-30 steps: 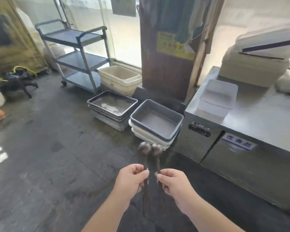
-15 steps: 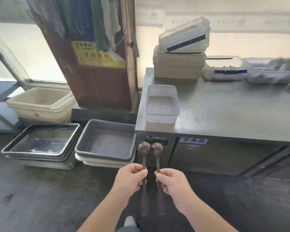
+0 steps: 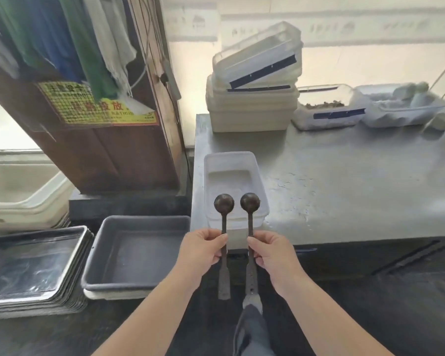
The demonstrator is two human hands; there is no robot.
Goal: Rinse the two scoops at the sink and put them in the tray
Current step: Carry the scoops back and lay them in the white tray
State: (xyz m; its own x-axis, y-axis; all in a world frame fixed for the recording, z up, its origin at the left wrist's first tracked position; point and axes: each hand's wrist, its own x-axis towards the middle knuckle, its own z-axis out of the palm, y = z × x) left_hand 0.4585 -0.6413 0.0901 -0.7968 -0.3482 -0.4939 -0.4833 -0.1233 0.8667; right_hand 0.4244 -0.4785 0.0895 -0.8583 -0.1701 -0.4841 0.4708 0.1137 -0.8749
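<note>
Biggest thing ahead of me is the stainless counter, with a stack of white plastic bins at its back edge and two clear containers further right, too blurry for me to say what's in them. On the floor to the left are a grey tub nested on a paler one, a pile of metal sheet trays and a cream tub behind those. No sink anywhere in this view.

Nearer in, a shallow white plastic tray sits at the counter's near left corner, and I'm guessing that's where the scoops end up.

My left hand pinches the left scoop partway down its handle, and my right hand pinches the right scoop the same way. Both are upright, bowls up and side by side over the near end of the tray, not touching it or each other.

What worries me:
- Those are thumb-and-finger pinches on thin handles, and if they're wet from rinsing, one could slide out and hit the floor.
- With the long handles hanging below my hands, a sloppy lowering could clip the counter edge.
- Dropping them in fast could shove that light tray off the corner.
</note>
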